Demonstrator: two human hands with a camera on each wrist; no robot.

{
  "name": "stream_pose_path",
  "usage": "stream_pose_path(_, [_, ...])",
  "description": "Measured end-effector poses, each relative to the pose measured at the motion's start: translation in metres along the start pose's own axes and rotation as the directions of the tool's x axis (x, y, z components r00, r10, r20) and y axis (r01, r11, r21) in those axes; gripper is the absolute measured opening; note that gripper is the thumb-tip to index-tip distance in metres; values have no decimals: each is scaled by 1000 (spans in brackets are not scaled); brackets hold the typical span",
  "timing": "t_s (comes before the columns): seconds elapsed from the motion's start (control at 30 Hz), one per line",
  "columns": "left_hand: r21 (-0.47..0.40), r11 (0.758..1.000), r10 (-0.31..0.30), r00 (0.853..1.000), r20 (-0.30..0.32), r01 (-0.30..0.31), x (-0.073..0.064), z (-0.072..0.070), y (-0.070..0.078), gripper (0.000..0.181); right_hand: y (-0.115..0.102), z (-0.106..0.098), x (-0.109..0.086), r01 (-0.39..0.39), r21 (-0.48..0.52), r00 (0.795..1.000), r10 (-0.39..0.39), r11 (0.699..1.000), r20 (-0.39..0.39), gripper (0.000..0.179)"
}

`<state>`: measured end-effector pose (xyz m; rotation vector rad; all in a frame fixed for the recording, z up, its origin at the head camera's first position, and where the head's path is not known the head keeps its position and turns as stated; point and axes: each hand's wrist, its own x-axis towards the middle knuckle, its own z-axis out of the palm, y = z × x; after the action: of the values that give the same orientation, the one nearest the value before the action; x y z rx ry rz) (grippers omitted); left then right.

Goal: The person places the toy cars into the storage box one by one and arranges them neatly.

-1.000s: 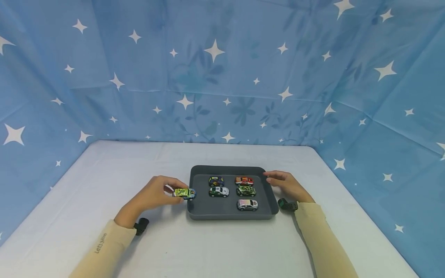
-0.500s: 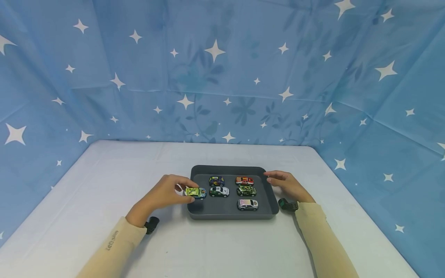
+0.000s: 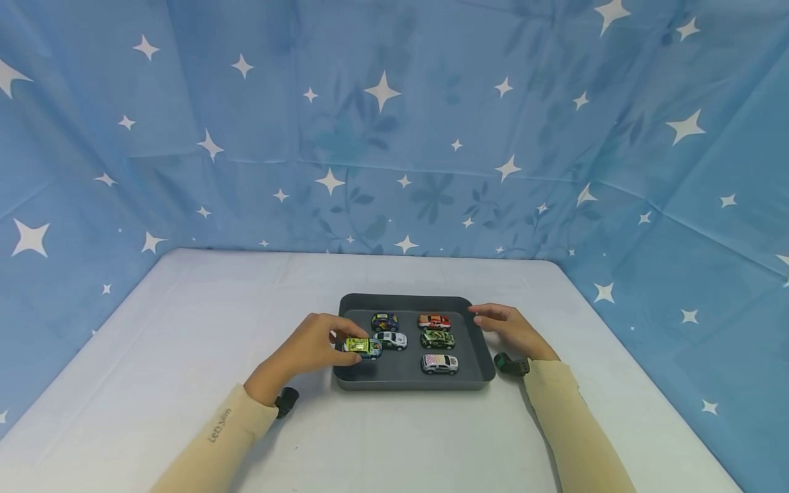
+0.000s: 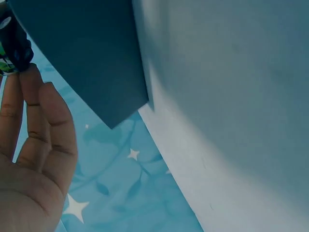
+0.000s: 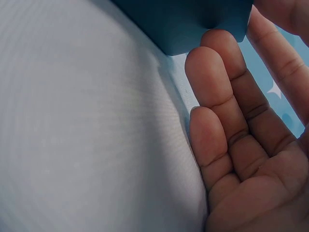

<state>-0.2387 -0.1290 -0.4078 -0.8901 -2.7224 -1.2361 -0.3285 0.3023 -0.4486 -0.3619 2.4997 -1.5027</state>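
Note:
My left hand [image 3: 314,346] pinches a yellow-green and blue toy car [image 3: 362,348] between thumb and fingertips, over the left part of a dark grey tray [image 3: 407,385]. Only a dark end of that car [image 4: 17,46] shows in the left wrist view. Just behind it in the tray sits a white and green toy car [image 3: 394,341], partly overlapped by the held one. My right hand [image 3: 508,330] rests at the tray's right rim, its fingers loosely extended. In the right wrist view, fingertips [image 5: 223,46] lie against the tray's outer wall [image 5: 188,24].
Farther back in the tray stands a dark blue toy car [image 3: 385,322]. Along the right side are an orange-red car [image 3: 434,321], a green camouflage car [image 3: 437,339] and a silver car with a pink-patterned roof [image 3: 440,364]. A white-covered table [image 3: 394,438] meets a blue starry curtain [image 3: 394,137].
My left hand has carried the yellow-green car rightward, from the tray's left rim to beside the white and green car. The right hand and the tray have stayed put.

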Motion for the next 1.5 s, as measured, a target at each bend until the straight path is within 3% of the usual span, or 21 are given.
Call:
stream_pose_path(0.13, [13, 1000, -8, 1000, -5, 8, 3, 5, 6, 28, 0, 0, 0, -2, 6, 1000, 2, 1000, -1, 49])
stream_pose_path(0.5, [141, 983, -114, 993, -10, 115, 10, 22, 20, 30, 4, -2, 1, 8, 8, 1000, -8, 1000, 3, 50])
stream_pose_path(0.87, [204, 967, -154, 988, -24, 156, 20, 37, 30, 29, 3, -2, 0, 8, 11, 1000, -8, 1000, -1, 49])
stream_pose_path(1.07, [224, 964, -145, 989, -18, 145, 23, 46, 32, 29, 3, -2, 0, 9, 10, 1000, -9, 1000, -4, 49])
stream_pose_path(1.5, [315, 932, -179, 983, -28, 179, 32, 58, 35, 32, 1, 0, 1, 10, 7, 1000, -10, 1000, -4, 51])
